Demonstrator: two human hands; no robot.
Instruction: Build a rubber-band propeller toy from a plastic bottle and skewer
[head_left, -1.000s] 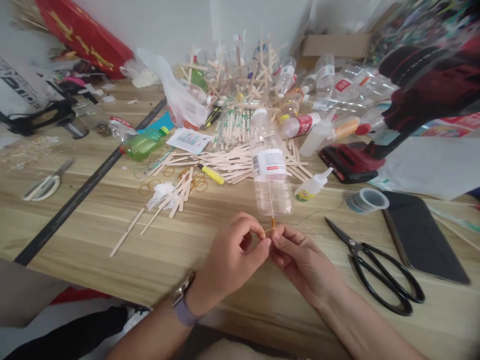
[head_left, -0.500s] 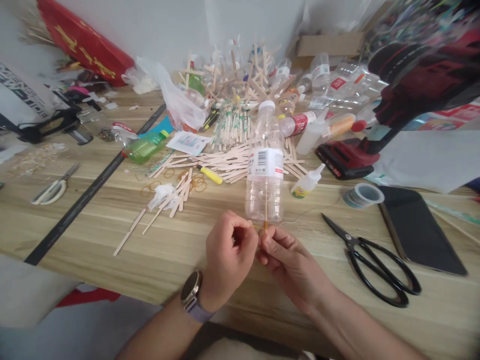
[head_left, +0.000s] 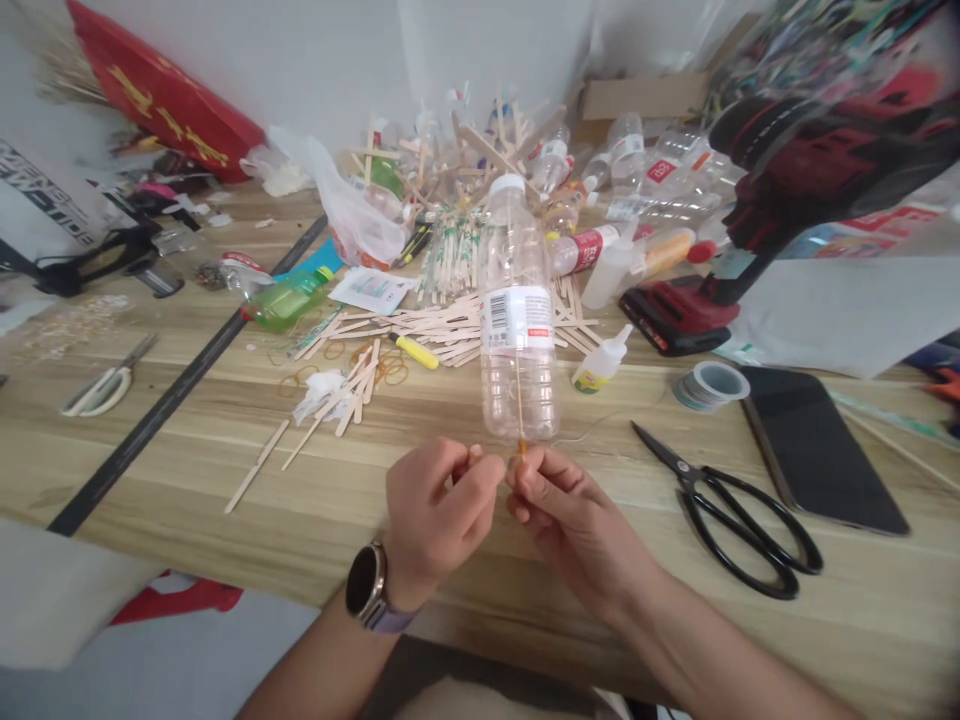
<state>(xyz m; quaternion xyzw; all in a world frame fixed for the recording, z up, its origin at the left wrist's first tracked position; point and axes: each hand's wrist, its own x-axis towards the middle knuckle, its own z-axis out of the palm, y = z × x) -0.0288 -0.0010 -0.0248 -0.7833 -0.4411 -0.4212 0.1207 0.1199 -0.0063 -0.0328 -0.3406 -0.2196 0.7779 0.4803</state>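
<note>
A clear plastic bottle (head_left: 519, 385) with a white cap and label lies on the wooden table, its base toward me. A thin stick (head_left: 519, 400) runs along it, with an orange-brown band (head_left: 523, 447) round its near end. Thumb and fingers of my right hand (head_left: 574, 515) pinch that near end just below the bottle. Beside it on the left, my left hand (head_left: 446, 510) is closed, its fingertips close to the band; what it holds, if anything, is too small to make out. A watch (head_left: 366, 580) is on my left wrist.
Black scissors (head_left: 731, 510) and a phone (head_left: 821, 450) lie at right, near a tape roll (head_left: 711, 385) and a glue bottle (head_left: 602, 362). Wooden sticks (head_left: 442, 330) and a yellow knife (head_left: 415, 350) lie behind left. A red power tool (head_left: 675, 315) stands back right.
My left hand has shifted slightly left and its fingers have curled differently. The yellowish strand between the hands no longer shows clearly. The whole view has shifted slightly.
</note>
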